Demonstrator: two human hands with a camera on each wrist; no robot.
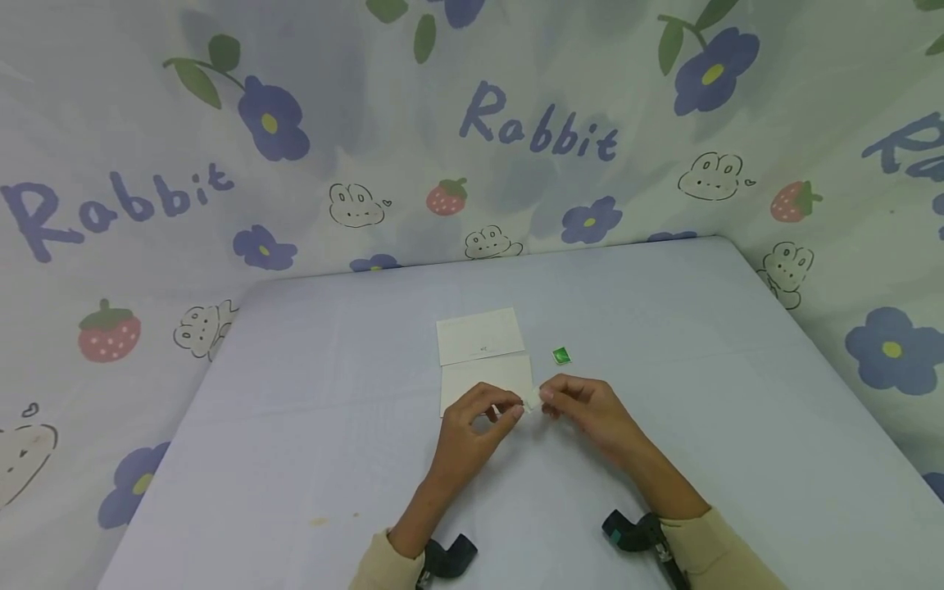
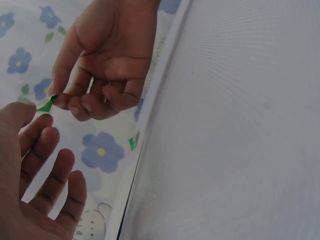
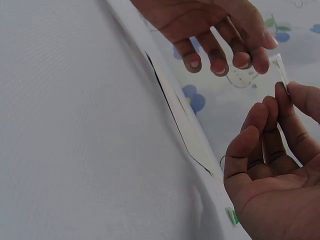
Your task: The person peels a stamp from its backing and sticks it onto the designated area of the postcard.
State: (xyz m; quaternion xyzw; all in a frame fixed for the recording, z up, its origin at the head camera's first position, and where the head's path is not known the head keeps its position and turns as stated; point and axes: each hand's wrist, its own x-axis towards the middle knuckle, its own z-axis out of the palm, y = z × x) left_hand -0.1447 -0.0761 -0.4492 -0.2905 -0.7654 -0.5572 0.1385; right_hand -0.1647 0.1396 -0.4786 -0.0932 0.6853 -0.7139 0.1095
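In the head view, a small thin piece (image 1: 532, 400), pale on the side seen there, spans the gap between both hands. Its other face is green, as the left wrist view shows of the same piece (image 2: 47, 105). My right hand (image 1: 590, 410) pinches one end between thumb and index finger. The opposite end is at the thumb and index tips of my left hand (image 1: 472, 426), which seem to pinch it; the remaining left fingers are spread. Just beyond the hands lies a white folded card (image 1: 481, 338), its near panel partly hidden by the left hand.
A small green square with a pale border (image 1: 561, 356) lies right of the card, beyond the right hand. All this is on a white-covered table (image 1: 295, 426). Behind it hangs a patterned cloth (image 1: 413, 131) with flowers and rabbits.
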